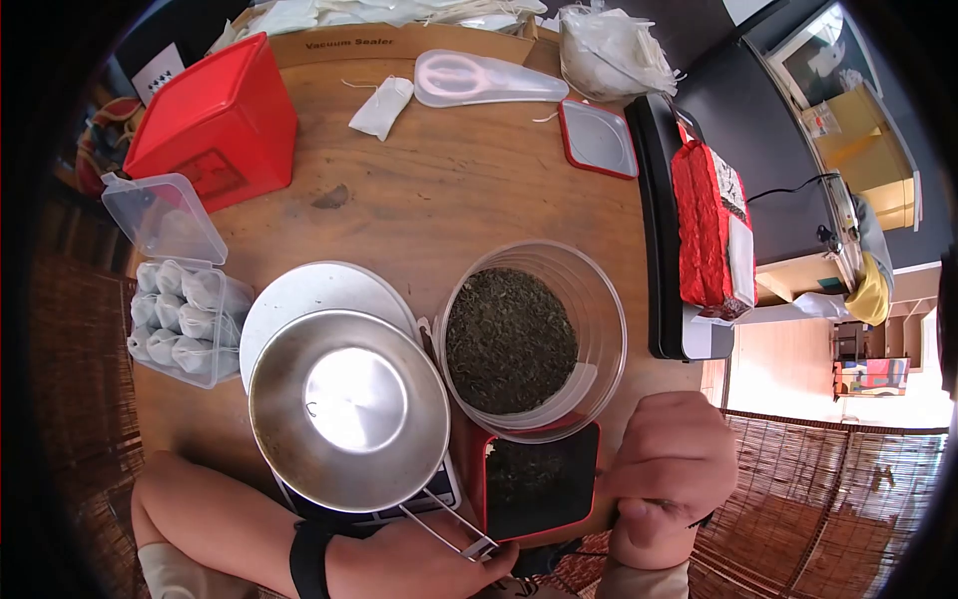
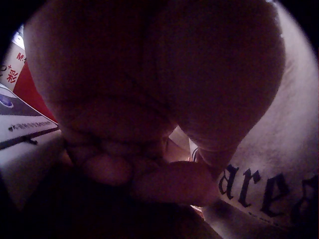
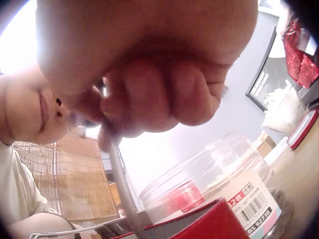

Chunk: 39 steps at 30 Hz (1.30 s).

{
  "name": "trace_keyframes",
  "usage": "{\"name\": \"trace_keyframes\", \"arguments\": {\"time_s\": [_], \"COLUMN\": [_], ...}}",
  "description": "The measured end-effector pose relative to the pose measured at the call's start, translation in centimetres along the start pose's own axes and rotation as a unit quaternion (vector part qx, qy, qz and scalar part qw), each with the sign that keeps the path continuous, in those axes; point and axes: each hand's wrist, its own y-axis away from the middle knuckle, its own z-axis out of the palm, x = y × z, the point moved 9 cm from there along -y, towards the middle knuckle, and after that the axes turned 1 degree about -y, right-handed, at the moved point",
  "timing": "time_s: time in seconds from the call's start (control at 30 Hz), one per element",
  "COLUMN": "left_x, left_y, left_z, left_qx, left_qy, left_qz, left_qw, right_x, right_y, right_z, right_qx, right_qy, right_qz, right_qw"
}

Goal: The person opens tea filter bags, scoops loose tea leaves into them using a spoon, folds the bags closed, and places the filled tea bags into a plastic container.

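My left hand (image 1: 419,559) holds the wire handle (image 1: 479,548) of a steel bowl (image 1: 289,459) in the head view. The bowl overlaps the round white plate (image 1: 319,285) of a scale. In the dark left wrist view the fingers (image 2: 169,181) are curled. My right hand (image 1: 674,459) is a fist beside a red-rimmed tin (image 1: 539,489) with dark leaf bits inside. A slim metal handle (image 3: 122,184) runs from that fist down to the tin in the right wrist view; its lower end is hidden. Dried leaves (image 1: 509,339) fill part of a clear tub (image 1: 602,329).
On the left stand an open plastic box (image 1: 218,255) of filled white bags and a red container (image 1: 230,120). Farther back lie a single bag (image 1: 382,107), scissors in a clear cover (image 1: 484,80) and a lid (image 1: 599,140). A red foil pack (image 1: 704,230) rests on a black machine (image 1: 659,250).
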Motion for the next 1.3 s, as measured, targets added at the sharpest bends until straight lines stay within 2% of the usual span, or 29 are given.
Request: {"name": "trace_keyframes", "arguments": {"time_s": [0.03, 0.07, 0.1, 0.13, 0.17, 0.2, 0.23, 0.27, 0.3, 0.33, 0.37, 0.43, 0.57, 0.6, 0.67, 0.73, 0.77, 0.8, 0.87, 0.93, 0.97, 1.03, 1.07, 1.13, 1.27, 1.3], "left_x": [0.6, 0.6, 1.2, 1.9, 2.3, 2.9, 3.1, 2.4, 1.8, 1.7, 1.4, 1.3, 1.9, 2.3, 3.0, 3.2, 3.1, 2.8, 1.7, 0.8, 0.8, 0.7, 0.7, 1.2, 1.7, 2.4], "left_y": [0.1, 0.3, 0.6, 0.8, 0.9, 1.0, 1.1, 1.0, 0.9, 0.8, 0.7, 0.2, 0.0, 0.1, 0.3, 0.5, 0.5, 0.5, 0.2, 0.1, 0.1, 0.7, 0.7, 0.9, 0.9, 1.0], "left_z": [-0.2, -0.3, 0.1, 0.7, 0.7, 0.9, 1.0, 1.0, 0.7, 0.0, 0.2, -0.3, -1.0, -0.8, -0.2, 0.5, 0.4, 0.9, 1.7, 2.0, 2.1, 3.3, 3.3, 3.6, 3.4, 3.4], "left_qx": [0.007, 0.008, 0.0, -0.009, -0.01, -0.009, -0.007, -0.005, 0.015, 0.033, 0.032, 0.031, 0.04, 0.039, 0.035, 0.031, 0.031, 0.041, 0.059, 0.071, 0.073, 0.02, 0.024, 0.036, 0.059, 0.095], "left_qy": [-0.125, -0.126, -0.303, -0.47, -0.469, -0.611, -0.736, -0.737, -0.569, -0.372, -0.371, -0.165, -0.14, -0.266, -0.504, -0.71, -0.71, -0.828, -0.969, -0.968, -0.968, -0.967, -0.967, -0.966, -0.973, -0.962], "left_qz": [0.034, 0.034, 0.074, 0.113, 0.114, 0.112, 0.106, 0.105, 0.109, 0.108, 0.108, 0.064, 0.032, 0.049, 0.08, 0.105, 0.104, 0.122, 0.145, 0.144, 0.144, 0.216, 0.218, 0.254, 0.222, 0.236], "left_qw": [0.992, 0.991, 0.95, 0.876, 0.876, 0.784, 0.669, 0.668, 0.815, 0.921, 0.922, 0.984, 0.989, 0.962, 0.859, 0.696, 0.696, 0.546, 0.193, -0.191, -0.192, -0.131, -0.133, -0.025, -0.037, 0.103], "right_x": [0.1, 0.1, -0.1, -0.4, -0.7, -1.0, -1.3, -1.6, -1.8, -2.1, -2.3, -2.2, -1.6, -1.6, -1.4, -1.1, -0.9, -0.6, -0.3, -0.6, -0.8, -1.2, -1.6, -1.6, -2.7, -3.1], "right_y": [-0.2, -0.2, -0.2, -0.1, 0.0, 0.1, 0.2, 0.2, -0.1, -0.3, -0.4, -0.6, -0.6, -0.5, -0.5, -0.4, -0.2, -0.1, 0.1, -0.1, -0.1, 0.0, 0.1, -0.5, -1.7, -1.6], "right_z": [0.4, 0.9, 1.1, 0.9, 0.7, 0.7, 0.1, -0.4, -0.5, -0.5, -0.5, -0.1, 0.9, 0.8, 0.6, 0.6, 0.6, 0.7, 0.7, 0.6, 0.3, 0.1, -0.2, 0.1, 2.0, 2.3], "right_qx": [-0.031, -0.061, -0.061, -0.037, -0.012, -0.013, 0.015, 0.042, 0.043, 0.039, 0.036, 0.007, -0.041, -0.041, -0.038, -0.034, -0.031, -0.031, -0.03, -0.013, 0.005, 0.014, 0.023, -0.01, -0.106, -0.112], "right_qy": [-0.025, -0.05, -0.05, -0.053, -0.056, -0.056, -0.035, -0.014, -0.015, 0.034, 0.084, 0.096, 0.099, 0.099, 0.055, 0.046, 0.037, 0.037, -0.004, -0.003, -0.002, 0.022, 0.045, 0.083, 0.194, 0.208], "right_qz": [-0.007, -0.013, -0.013, -0.009, -0.005, -0.005, -0.011, -0.018, -0.02, -0.019, -0.016, -0.01, 0.013, 0.014, 0.021, 0.023, 0.027, 0.028, 0.025, 0.022, 0.019, 0.021, 0.023, 0.007, 0.005, 0.002], "right_qw": [0.999, 0.997, 0.997, 0.998, 0.998, 0.998, 0.999, 0.999, 0.999, 0.998, 0.996, 0.995, 0.994, 0.994, 0.998, 0.998, 0.998, 0.998, 0.999, 1.0, 1.0, 0.999, 0.998, 0.997, 0.975, 0.972]}}
